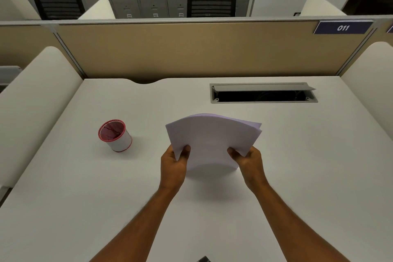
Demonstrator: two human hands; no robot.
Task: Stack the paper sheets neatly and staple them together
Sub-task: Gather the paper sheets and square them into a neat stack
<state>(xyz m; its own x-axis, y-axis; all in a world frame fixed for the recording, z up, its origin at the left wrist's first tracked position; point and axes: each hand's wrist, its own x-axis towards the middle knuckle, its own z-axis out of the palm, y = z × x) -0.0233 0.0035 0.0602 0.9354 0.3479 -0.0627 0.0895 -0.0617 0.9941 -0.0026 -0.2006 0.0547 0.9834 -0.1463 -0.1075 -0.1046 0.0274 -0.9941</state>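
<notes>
Above the white counter (85,187), a stack of paper sheets (212,136) held upright and bowed, left hand (173,165) and right hand (248,161) clamped on its lower corners, red-rimmed cup (116,135) left of the sheets.

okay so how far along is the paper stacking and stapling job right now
Done: the paper sheets are gathered into one stack. In hand: the left hand and right hand grip its near corners, lifted and bowed above the desk, the far right edges slightly fanned. Left: squaring and stapling. A dark object at the near edge can't be identified.
</notes>
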